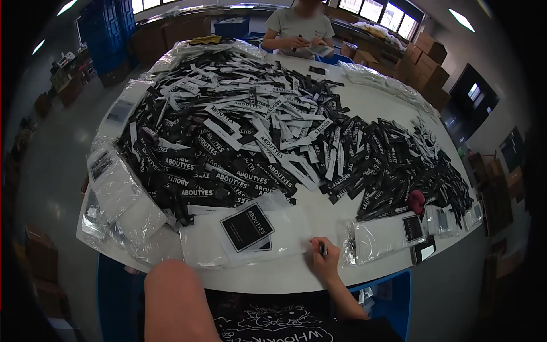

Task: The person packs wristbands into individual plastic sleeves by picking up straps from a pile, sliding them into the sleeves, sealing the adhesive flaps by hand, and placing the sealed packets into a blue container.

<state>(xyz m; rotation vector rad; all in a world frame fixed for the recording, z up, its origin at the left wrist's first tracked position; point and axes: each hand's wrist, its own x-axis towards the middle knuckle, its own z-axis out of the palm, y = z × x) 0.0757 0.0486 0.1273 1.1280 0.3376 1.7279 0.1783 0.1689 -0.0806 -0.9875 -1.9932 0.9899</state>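
My right hand (326,255) is closed around a small black pen-like thing (322,248), near the front edge of the table. To its left, a clear plastic bag with a black square ABOUTYES card (247,227) lies on white plastic bags (208,242). Close by on the right is a stack of clear bags (379,238) with a dark label. My left hand does not show clearly. A bare rounded limb (176,290) rises at the lower left, and I cannot tell whether it is a knee or a bent arm.
A large heap of black and white ABOUTYES strips (228,137) covers much of the white table (387,105). More bags (122,191) line the left edge. A dark red item (416,202) lies on the right. Across the table a person (301,31) holds small things.
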